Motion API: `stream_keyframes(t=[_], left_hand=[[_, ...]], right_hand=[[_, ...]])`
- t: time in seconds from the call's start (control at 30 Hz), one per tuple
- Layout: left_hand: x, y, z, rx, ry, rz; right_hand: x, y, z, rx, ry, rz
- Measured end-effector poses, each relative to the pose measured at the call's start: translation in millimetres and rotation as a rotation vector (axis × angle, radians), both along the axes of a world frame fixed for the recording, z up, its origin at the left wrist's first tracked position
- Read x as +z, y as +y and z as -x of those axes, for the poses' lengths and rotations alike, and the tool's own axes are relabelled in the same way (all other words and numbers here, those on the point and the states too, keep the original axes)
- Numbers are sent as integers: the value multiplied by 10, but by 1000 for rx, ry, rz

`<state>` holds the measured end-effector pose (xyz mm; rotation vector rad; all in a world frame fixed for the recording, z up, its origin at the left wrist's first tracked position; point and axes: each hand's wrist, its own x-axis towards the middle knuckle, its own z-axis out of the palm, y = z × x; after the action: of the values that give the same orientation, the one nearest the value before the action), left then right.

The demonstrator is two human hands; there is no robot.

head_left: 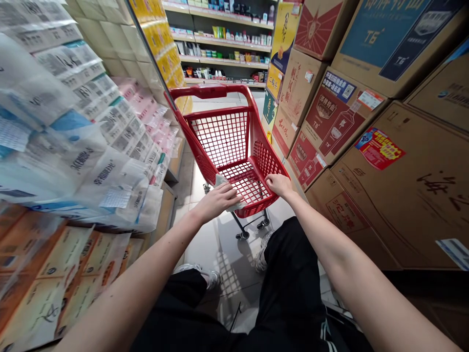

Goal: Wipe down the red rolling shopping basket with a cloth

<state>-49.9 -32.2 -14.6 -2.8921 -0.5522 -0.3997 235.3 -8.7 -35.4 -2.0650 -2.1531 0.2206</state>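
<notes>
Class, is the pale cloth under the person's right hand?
No, the pale cloth lies under the left hand, against the red shopping cart.

Here I count one shopping cart [258, 169], one cloth [220, 180], two hands [219, 196] and two shoes [261, 255] — and as for the shelves [234, 43], I can see four of them.
</notes>
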Motion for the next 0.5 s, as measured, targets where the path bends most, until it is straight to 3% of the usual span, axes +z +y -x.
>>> stream_keyframes(t=[0.17,0.3,0.4,0.5], left_hand=[[-53,-71,-198,-60,10,-99],[-62,-79,-300,-84,71,-121],[-33,21,-253,-97,106,-104],[29,190,-115,-29,86,-62]], right_hand=[[1,-189,169,1,21,96],[0,-358,215,-36,26,26],[21,-401,158,-39,31,7],[34,-386,121,-17,39,-5]])
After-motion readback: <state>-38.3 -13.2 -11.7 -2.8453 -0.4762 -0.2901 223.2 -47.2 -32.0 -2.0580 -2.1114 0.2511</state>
